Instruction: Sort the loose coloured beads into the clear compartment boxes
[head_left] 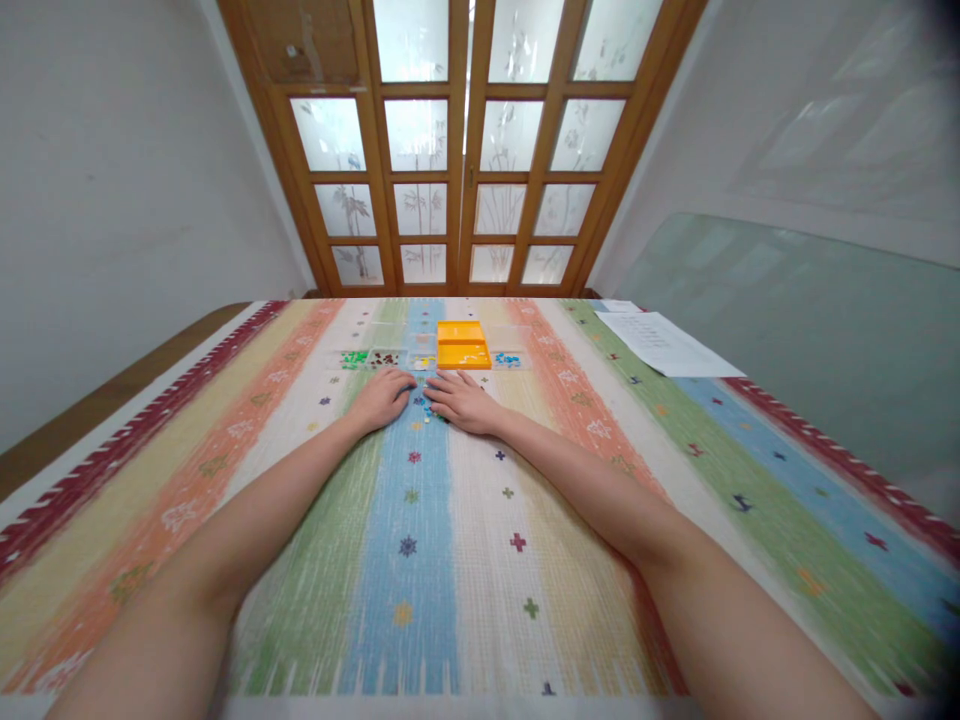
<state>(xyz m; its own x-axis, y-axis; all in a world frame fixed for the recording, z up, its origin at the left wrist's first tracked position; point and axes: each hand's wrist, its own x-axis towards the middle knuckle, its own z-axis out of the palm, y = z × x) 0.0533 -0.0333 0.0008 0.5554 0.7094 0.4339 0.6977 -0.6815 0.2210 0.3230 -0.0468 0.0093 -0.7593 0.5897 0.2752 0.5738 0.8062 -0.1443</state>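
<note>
Both my arms reach far out over a striped, colourful tablecloth (420, 560). My left hand (384, 396) rests palm down with its fingers curled toward a small heap of tiny coloured beads (427, 408). My right hand (465, 400) lies flat on the other side of the heap, fingers stretched toward it and touching the beads. Just beyond the hands stands an orange two-part tray (463, 344). Beside it run clear compartments with green beads (354, 358), dark beads (385, 357), yellow beads (423, 362) and blue beads (508, 358).
A white printed sheet (664, 343) lies at the far right of the cloth. Past the table's far edge is a wooden door with frosted glass panes (457, 150). A pale green glass panel (787, 330) leans at the right; a white wall is at the left.
</note>
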